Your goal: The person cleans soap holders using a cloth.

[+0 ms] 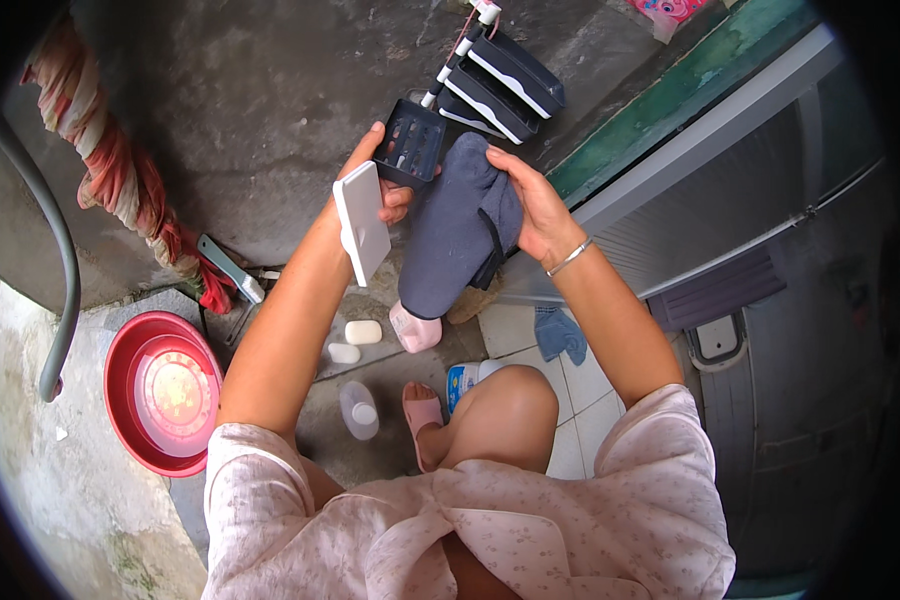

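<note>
My left hand [381, 176] is closed around a dark slotted plastic soap tray [410, 142], beside its rack; a flat white plastic lid or tray [365, 223] sits at the wrist side of that hand. Several dark trays with white edges [499, 86] are joined to a black and white upright rod [454, 60]. My right hand [531, 199] grips the upper part of a dark grey-blue cloth [450, 232], which hangs down close to the slotted tray. Most of the left fingers are hidden behind the tray.
On the ground lie two white soap bars [363, 331], a pink container [415, 330] and a translucent bottle [358, 410]. A red basin of water [112, 397] stands at the left, near a brush [229, 266] and a twisted cloth [120, 172]. A framed door [705, 112] is at the right.
</note>
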The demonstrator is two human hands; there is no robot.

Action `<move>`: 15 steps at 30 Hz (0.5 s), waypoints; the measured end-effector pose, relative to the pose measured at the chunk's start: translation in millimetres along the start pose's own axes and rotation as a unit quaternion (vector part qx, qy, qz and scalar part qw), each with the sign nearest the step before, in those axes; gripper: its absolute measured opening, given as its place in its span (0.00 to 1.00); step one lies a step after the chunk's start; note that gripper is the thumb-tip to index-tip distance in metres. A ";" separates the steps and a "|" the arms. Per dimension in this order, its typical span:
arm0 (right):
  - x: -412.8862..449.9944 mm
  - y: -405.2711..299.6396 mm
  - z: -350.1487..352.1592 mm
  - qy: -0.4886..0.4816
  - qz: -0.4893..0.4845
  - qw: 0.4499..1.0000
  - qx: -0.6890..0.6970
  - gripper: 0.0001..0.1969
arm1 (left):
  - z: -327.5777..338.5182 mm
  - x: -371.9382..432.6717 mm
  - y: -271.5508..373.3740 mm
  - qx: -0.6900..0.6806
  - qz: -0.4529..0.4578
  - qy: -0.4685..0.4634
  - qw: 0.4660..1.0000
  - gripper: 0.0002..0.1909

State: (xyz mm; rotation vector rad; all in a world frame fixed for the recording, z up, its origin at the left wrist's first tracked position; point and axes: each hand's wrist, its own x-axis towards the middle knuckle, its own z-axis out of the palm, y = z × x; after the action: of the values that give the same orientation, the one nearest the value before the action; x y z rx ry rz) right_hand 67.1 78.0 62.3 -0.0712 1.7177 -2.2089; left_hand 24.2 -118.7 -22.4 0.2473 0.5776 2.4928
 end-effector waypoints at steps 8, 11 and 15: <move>-27.0 51.4 -16.6 0.016 -0.038 0.963 0.266 0.23 | -17.7 7.0 -0.9 -0.026 -0.033 -0.047 0.998 0.34; -26.3 77.7 -22.9 -0.046 -0.059 0.996 0.045 0.18 | -15.2 6.6 -3.4 -0.025 -0.014 -0.051 0.998 0.33; -15.3 71.2 -12.1 -0.016 -0.024 0.971 0.239 0.15 | -14.9 4.6 -2.0 -0.028 -0.013 -0.049 0.998 0.31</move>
State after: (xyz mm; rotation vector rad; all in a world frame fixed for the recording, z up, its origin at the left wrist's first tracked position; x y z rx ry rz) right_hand 95.3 78.8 -6.0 -0.0301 1.1348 -2.5754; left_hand 17.0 -119.8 -36.3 0.3356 0.4670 2.4525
